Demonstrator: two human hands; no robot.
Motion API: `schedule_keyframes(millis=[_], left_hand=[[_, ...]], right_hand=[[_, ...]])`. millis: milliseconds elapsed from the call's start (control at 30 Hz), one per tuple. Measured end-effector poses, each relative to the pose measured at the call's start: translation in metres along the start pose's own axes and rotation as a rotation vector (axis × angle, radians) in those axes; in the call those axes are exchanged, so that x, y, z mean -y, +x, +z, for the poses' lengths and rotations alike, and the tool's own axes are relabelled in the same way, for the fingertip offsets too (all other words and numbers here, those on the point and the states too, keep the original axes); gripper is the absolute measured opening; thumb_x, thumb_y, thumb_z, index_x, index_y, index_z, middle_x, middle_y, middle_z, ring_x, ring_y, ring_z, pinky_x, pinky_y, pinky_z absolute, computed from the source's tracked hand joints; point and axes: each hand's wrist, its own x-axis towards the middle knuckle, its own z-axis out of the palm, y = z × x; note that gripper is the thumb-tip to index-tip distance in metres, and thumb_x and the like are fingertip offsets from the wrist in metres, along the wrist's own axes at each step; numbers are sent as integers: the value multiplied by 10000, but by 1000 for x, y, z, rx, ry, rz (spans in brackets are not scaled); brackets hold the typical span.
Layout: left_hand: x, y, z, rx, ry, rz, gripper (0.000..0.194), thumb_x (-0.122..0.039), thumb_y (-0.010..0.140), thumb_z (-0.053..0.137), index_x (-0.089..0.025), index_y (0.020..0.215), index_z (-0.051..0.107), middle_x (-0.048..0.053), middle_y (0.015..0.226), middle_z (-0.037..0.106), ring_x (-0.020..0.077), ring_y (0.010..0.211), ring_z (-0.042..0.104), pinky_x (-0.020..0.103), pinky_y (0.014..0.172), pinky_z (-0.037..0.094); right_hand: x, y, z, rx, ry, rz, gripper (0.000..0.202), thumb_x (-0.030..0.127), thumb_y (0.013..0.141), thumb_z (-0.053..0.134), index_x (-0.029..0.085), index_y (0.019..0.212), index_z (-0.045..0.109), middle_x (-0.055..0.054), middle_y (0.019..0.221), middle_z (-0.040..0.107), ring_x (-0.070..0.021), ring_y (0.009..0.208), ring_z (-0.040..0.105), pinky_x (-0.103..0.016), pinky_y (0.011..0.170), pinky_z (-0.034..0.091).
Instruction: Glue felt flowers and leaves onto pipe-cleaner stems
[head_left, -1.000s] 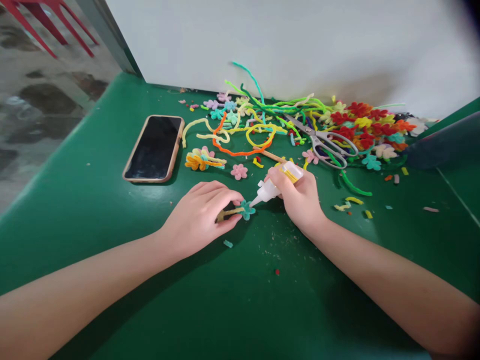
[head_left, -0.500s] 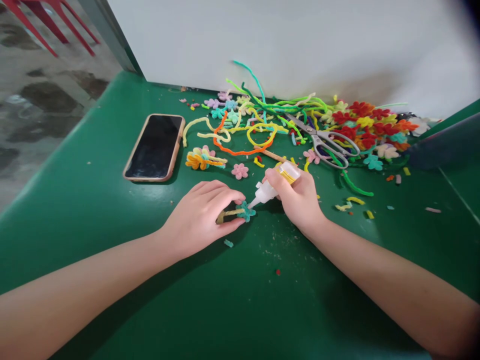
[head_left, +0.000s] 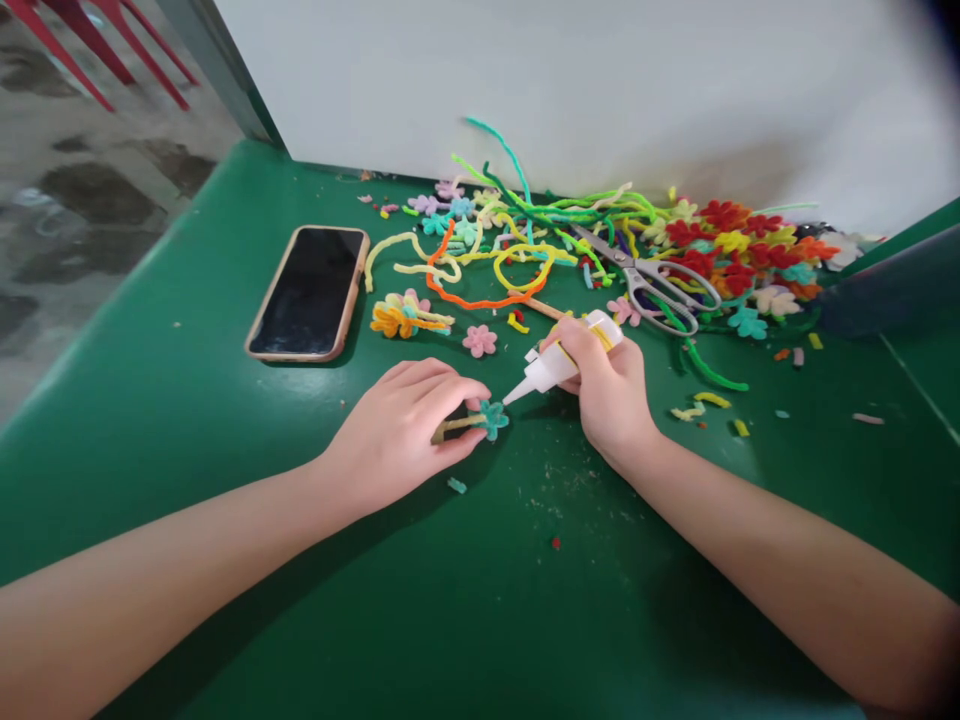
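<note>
My left hand rests on the green table and pinches a yellow pipe-cleaner stem tipped with a small teal felt flower. My right hand grips a small white glue bottle with a yellow label. The bottle's nozzle points down-left, a short gap from the teal flower. A pink felt flower lies just beyond the left hand.
A phone lies face up at the left. A finished bunch of felt flowers sits beside it. Scissors rest among a heap of pipe cleaners and felt flowers against the white wall. Small scraps dot the table.
My right hand has drawn the glue bottle up and to the right, so the nozzle has come off the teal flower. The left hand has stayed put.
</note>
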Motion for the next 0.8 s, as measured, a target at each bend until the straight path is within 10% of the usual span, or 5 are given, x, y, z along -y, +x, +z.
schedule_keyframes(millis=[800], left_hand=[[4, -4, -10, 36, 28, 6, 89, -236, 879, 590, -212, 849, 670, -5, 819, 687, 168, 794, 596, 324, 750, 420]], right_hand=[[9, -11, 1, 184, -148, -108, 270, 401, 827, 640, 180, 672, 627, 28, 604, 603, -65, 518, 498, -212, 496, 409]])
